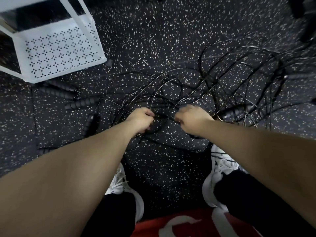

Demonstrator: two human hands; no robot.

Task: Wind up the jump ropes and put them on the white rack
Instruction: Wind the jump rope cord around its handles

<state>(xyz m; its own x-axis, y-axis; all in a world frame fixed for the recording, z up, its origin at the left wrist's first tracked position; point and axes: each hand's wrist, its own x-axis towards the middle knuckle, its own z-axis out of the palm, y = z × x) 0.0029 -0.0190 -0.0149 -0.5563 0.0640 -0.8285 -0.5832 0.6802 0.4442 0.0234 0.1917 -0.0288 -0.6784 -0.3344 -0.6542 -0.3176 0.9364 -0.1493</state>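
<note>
Dim, even indoor light with no plain source; the dark speckled floor (pixel 153 40) swallows most of it, so the thin black jump ropes (pixel 213 86) show mainly as pale glints along their curves. The white rack (pixel 65 48) at far left is the brightest patch. Shadows are soft. The right hand (pixel 189 117) is smeared by motion blur. Wide-angle distortion stretches the near forearms and bends the edges

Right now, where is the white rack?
In the head view the white rack stands on the floor at the upper left, just beyond some black rope handles, left of the tangled ropes.
</note>
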